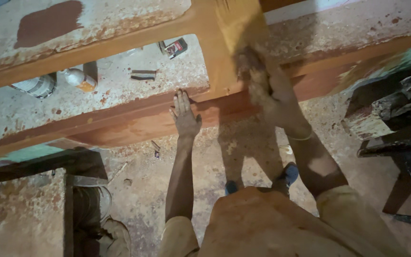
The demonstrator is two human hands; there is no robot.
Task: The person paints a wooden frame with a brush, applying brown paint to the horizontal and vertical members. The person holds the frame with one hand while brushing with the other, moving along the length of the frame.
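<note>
The left hand [185, 114] lies flat with fingers spread, palm pressed on the lower rail of a wooden frame [143, 121], its fingertips touching the rail's upper edge. The frame is reddish-brown and set across the view, with a lighter orange upright [224, 43] crossing it just right of that hand. The right hand [262, 90] is blurred; it is closed around a brownish wad, perhaps a rag [246, 59], held against the upright where it meets the rail. A thin bangle [300, 138] sits on the right wrist. Beyond the frame, on the stained floor [134, 190], stand a bottle [79, 78] with an orange base and a grey can [36, 85], near each other, and a small dark box [176, 47] lies further right. A dark bench [396, 138], crusted with paint, stands at the right edge. Two blue shoes [288, 173] show below the hands.
</note>
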